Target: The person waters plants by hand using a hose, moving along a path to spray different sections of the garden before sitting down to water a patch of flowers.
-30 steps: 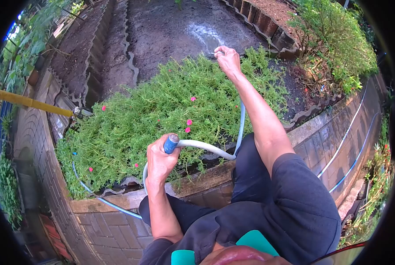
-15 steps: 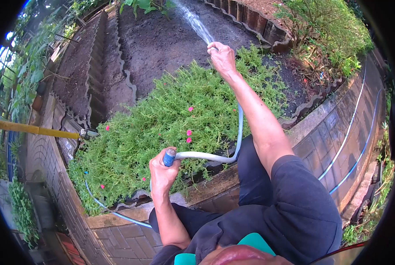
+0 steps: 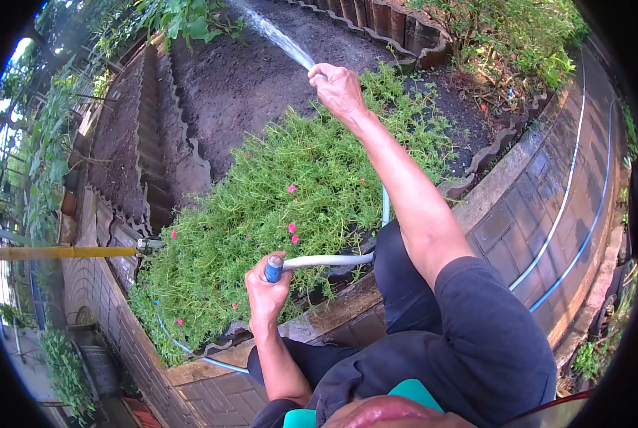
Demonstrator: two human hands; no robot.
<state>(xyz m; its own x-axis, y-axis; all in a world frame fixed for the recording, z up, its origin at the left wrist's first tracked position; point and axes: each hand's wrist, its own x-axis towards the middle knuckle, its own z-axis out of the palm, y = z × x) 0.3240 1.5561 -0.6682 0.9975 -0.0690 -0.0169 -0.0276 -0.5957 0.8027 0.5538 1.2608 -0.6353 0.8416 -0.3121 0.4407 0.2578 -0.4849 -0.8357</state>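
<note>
My right hand [image 3: 340, 91] is closed around the end of a hose, held out over the soil, and a jet of water [image 3: 280, 39] shoots from it toward the upper left. The pale hose [image 3: 326, 261] runs from near my left hand, past my knee and up behind my right forearm. My left hand [image 3: 265, 289] is wrapped round a blue cylinder [image 3: 274, 269] with a worn grey end; its lower part is hidden in the fist. Low green plants [image 3: 262, 207] with several pink flowers lie beneath both hands. Dark soil [image 3: 240, 93] stretches beyond them.
Corrugated edging [image 3: 151, 135] divides the bed, and a low kerb [image 3: 494, 196] borders it. A yellow pole [image 3: 62, 252] with a metal end reaches in from the left. White and blue hoses [image 3: 579, 246] lie along the wet paving at right. A shrub [image 3: 497, 43] grows at the upper right.
My right hand has shifted up and to the left, and the jet now points further left. The view has turned slightly. My left hand keeps its grip on the blue cylinder.
</note>
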